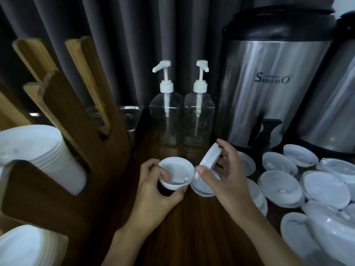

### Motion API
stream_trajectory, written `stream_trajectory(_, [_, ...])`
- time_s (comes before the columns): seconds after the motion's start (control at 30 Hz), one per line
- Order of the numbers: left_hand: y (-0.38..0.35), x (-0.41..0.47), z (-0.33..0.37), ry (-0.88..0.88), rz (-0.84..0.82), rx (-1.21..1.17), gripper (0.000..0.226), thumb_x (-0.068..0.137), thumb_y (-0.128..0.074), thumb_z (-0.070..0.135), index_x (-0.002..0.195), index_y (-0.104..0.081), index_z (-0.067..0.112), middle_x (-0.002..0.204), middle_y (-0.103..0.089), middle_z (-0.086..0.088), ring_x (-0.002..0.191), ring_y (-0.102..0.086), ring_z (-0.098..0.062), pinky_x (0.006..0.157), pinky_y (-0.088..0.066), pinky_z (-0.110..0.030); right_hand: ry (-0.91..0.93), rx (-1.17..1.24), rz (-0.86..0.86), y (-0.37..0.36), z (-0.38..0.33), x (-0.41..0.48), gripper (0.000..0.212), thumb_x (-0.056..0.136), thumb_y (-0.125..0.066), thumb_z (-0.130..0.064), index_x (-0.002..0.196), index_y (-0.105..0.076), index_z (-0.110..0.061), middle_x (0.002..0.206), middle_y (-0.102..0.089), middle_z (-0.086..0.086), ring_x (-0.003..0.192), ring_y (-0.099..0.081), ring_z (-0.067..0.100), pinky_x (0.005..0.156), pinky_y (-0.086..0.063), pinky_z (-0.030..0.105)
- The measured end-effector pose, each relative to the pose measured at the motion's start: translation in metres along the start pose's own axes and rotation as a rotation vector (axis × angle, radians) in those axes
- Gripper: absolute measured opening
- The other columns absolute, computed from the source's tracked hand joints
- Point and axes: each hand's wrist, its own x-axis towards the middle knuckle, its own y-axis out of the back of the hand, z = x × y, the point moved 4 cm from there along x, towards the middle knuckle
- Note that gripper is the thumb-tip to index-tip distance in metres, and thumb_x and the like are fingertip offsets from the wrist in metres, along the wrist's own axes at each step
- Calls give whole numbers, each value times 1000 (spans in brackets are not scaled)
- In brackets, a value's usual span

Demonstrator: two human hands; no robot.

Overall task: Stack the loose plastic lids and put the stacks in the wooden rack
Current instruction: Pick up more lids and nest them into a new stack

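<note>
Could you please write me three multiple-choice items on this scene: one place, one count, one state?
1. Where is the stack of lids stored? A in the wooden rack B in a drawer C on a chair
2. How many pump bottles stand by the curtain? A one B two C four
3. How does the right hand hold its lid? A flat B steeply tilted C folded
Answers: 1 A, it lies in a rack slot; 2 B, two stand side by side; 3 B, it is pinched on edge.
</note>
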Motion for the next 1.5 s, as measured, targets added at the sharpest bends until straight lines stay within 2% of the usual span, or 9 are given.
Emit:
stream_trajectory(0.17, [2,-10,6,-25,-27,-64,53,71,-91,25,103,-50,34,129,-49,13,123,-45,6,92,-36,-2,48,172,111,-8,-3,-24,70,75,-78,-44,137,-46,-46,138,-55,-4,121,-61,8,92,-53,19])
stream_trajectory(0.33, [-1,-20,6,-23,-77,-110,71,71,-93,23,123,-46,35,128,-51,8,121,-52,-5,97,-45,-18,106,281,181,-5,-10,-30,67,76,-74,-38,134,-42,-41,121,-60,-24,113,-64,8,89,-53,20])
stream_trajectory(0.4, [-3,-20,5,-15,-88,-136,73,69,-91,27,125,-45,36,128,-53,6,119,-55,-9,96,-49,-24,124,295,195,-4,-10,-33,66,80,-75,-29,135,-42,-42,127,-58,-17,114,-64,8,91,-53,21])
stream_trajectory(0.63, [-6,-20,5,-28,-112,-149,75,65,-88,39,124,-42,47,123,-54,13,116,-58,-6,92,-49,-15,194,341,262,-5,-6,-41,55,75,-74,-29,120,-42,-24,126,-53,6,116,-63,15,91,-53,23])
stream_trajectory(0.87, [-7,-21,12,-85,-113,-189,87,65,-87,42,136,-38,34,122,-49,33,121,-55,0,92,-47,-9,111,356,130,-17,10,-41,53,73,-79,-32,113,-45,-24,131,-54,5,120,-62,18,91,-55,27])
stream_trajectory(1.0, [-4,-20,13,-109,-54,-209,97,65,-88,39,142,-28,41,128,-48,22,125,-54,-8,97,-46,-14,36,284,10,-20,17,-39,46,70,-77,-40,100,-51,-16,122,-58,-10,119,-62,18,92,-55,33])
stream_trajectory(1.13, [-5,-21,16,-102,-57,-225,109,65,-88,41,150,-19,42,134,-45,20,133,-46,-6,103,-39,-10,-28,255,-35,-21,18,-37,44,70,-74,-47,96,-60,-15,126,-57,-3,119,-61,17,96,-56,41])
stream_trajectory(1.3, [-10,-27,20,-73,-43,-256,89,68,-83,46,142,-35,32,128,-48,32,128,-49,-1,101,-43,-12,-79,237,-93,-24,18,-36,39,70,-69,-56,93,-70,-24,128,-59,-6,121,-59,10,102,-52,45])
stream_trajectory(1.5, [-13,-25,26,-23,-51,-484,73,77,-76,29,140,-44,14,125,-60,1,111,-63,-5,84,-52,-15,-109,251,-205,-30,15,-38,40,77,-64,-61,100,-73,-29,128,-66,-1,117,-65,18,101,-51,55])
